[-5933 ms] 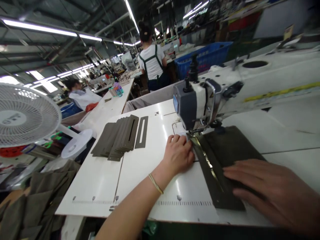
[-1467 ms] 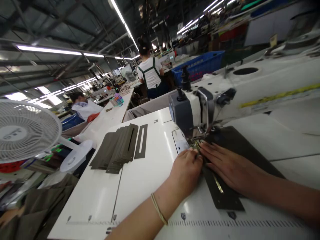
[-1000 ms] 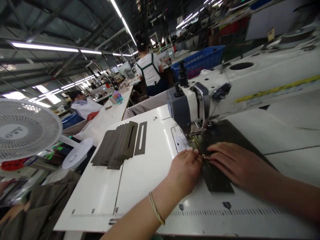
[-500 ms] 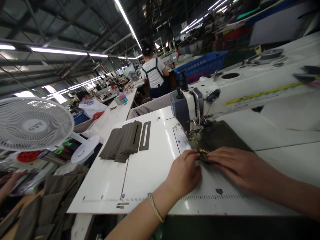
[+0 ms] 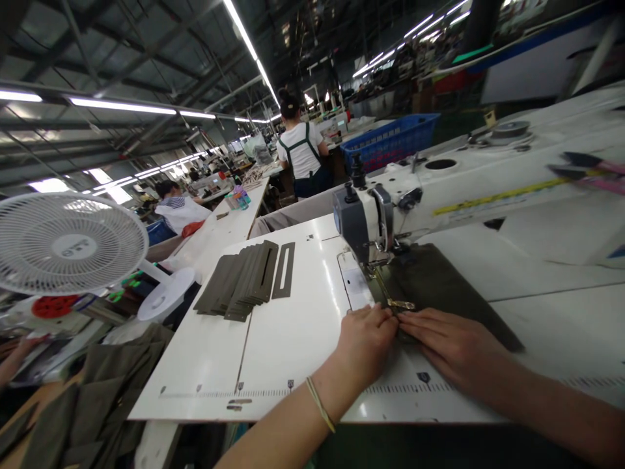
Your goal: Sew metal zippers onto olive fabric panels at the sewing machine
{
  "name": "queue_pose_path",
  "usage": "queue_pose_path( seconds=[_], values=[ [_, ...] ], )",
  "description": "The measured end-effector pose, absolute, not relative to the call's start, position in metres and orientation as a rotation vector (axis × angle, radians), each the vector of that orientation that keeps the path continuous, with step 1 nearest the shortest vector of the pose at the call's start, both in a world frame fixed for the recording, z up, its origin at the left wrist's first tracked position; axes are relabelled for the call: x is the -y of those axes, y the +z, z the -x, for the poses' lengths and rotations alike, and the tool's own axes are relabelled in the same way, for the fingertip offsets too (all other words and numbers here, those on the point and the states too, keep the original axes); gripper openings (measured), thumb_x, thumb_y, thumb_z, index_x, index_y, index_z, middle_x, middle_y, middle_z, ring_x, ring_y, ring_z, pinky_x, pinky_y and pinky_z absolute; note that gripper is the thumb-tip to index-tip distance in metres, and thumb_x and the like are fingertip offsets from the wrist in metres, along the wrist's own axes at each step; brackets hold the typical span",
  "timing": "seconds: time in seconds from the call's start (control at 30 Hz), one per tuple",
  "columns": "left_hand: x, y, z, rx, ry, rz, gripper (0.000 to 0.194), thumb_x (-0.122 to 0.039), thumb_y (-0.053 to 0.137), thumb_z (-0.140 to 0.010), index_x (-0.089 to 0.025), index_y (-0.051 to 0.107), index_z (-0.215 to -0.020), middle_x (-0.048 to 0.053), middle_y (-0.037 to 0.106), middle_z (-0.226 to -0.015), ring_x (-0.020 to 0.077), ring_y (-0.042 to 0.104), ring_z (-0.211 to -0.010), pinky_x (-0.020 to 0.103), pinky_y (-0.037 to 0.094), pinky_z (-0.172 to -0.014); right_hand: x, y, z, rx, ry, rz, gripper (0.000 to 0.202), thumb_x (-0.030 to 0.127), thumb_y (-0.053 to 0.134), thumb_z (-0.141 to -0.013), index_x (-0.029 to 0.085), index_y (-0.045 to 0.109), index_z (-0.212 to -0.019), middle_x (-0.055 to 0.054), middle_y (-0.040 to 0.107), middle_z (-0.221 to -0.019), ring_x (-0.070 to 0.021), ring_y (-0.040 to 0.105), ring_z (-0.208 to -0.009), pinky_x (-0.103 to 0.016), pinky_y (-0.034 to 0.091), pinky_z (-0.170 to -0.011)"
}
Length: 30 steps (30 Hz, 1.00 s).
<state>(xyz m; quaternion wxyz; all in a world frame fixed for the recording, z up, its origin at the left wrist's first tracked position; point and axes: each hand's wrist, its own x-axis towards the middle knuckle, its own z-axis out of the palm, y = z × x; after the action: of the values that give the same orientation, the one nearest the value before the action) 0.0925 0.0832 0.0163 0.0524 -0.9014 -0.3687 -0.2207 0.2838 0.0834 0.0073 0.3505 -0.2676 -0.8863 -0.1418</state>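
Observation:
A dark olive fabric piece lies flat on the sewing table beside the needle area of the sewing machine. Along its left edge runs a brass-coloured zipper, whose pull lies just beyond my fingertips. My left hand is closed with bent fingers on the near end of the zippered edge. Close beside it, my right hand presses its fingers together on the same fabric edge, the thumb hidden underneath. The fabric's left edge passes under the presser foot.
A stack of olive fabric pieces and one slotted template lie left of the machine. Further left stand a white fan and piled olive fabric. Scissors rest on the machine arm. Two people work ahead, near a blue crate.
Both hands have come slightly back toward the table's front edge, along the zippered edge. More of the fabric and the zipper pull now show. The view has shifted a little.

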Motion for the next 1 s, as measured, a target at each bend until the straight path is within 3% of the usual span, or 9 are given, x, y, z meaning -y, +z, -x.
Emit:
queue_pose_path(
  seconds=[0.13,0.3,0.4,0.5,0.77,1.0],
  values=[
    [-0.084,0.014,-0.092,1.122,-0.671,2.773,0.011,-0.013,0.055,-0.090,-0.015,0.064,-0.095,0.006,0.072,-0.097,0.0191,0.069,-0.091,0.037,0.057,-0.091,-0.076,0.003,-0.283,2.261,-0.372,0.703,0.032,0.011,0.040,-0.092,0.014,0.072,-0.097,-0.009,0.074,-0.097,-0.0181,0.069,-0.087,-0.030,0.059,-0.080],
    [-0.085,0.014,-0.096,1.164,-0.661,2.754,0.010,-0.014,0.055,-0.090,-0.015,0.065,-0.091,0.006,0.072,-0.092,0.0195,0.069,-0.088,0.037,0.058,-0.089,-0.095,0.014,-0.287,2.298,-0.049,0.856,0.029,0.029,0.045,-0.096,0.018,0.070,-0.105,-0.008,0.073,-0.100,-0.0217,0.068,-0.091,-0.037,0.059,-0.080],
    [-0.083,0.012,-0.100,1.235,-0.641,2.680,0.016,-0.011,0.051,-0.091,-0.016,0.065,-0.087,0.005,0.072,-0.090,0.0211,0.068,-0.092,0.045,0.053,-0.097,-0.117,0.001,-0.287,2.262,-0.131,0.919,0.036,0.023,0.039,-0.096,0.014,0.065,-0.119,-0.013,0.067,-0.120,-0.0244,0.062,-0.111,-0.043,0.054,-0.093],
    [-0.083,0.011,-0.101,1.235,-0.622,2.689,0.017,-0.009,0.050,-0.090,-0.016,0.064,-0.083,0.005,0.072,-0.088,0.0213,0.068,-0.092,0.048,0.049,-0.101,-0.128,-0.018,-0.285,2.318,-0.290,0.911,0.038,0.017,0.038,-0.094,0.007,0.064,-0.119,-0.017,0.062,-0.127,-0.0254,0.058,-0.118,-0.044,0.052,-0.098],
    [-0.091,0.016,-0.096,1.121,-0.711,2.714,0.022,-0.009,0.044,-0.093,-0.016,0.065,-0.088,0.006,0.072,-0.090,0.0212,0.068,-0.096,0.047,0.044,-0.106,-0.125,-0.009,-0.280,2.351,-0.421,0.943,0.038,0.016,0.036,-0.094,0.001,0.065,-0.114,-0.020,0.063,-0.123,-0.0262,0.061,-0.114,-0.041,0.053,-0.096],
    [-0.105,0.018,-0.093,1.104,-0.671,2.757,0.018,-0.009,0.049,-0.091,-0.016,0.064,-0.087,0.005,0.071,-0.087,0.0204,0.067,-0.097,0.044,0.047,-0.105,-0.136,-0.011,-0.277,2.317,-0.383,0.979,0.038,0.016,0.037,-0.093,0.002,0.064,-0.116,-0.020,0.065,-0.121,-0.0258,0.063,-0.110,-0.042,0.052,-0.096]
  ],
)
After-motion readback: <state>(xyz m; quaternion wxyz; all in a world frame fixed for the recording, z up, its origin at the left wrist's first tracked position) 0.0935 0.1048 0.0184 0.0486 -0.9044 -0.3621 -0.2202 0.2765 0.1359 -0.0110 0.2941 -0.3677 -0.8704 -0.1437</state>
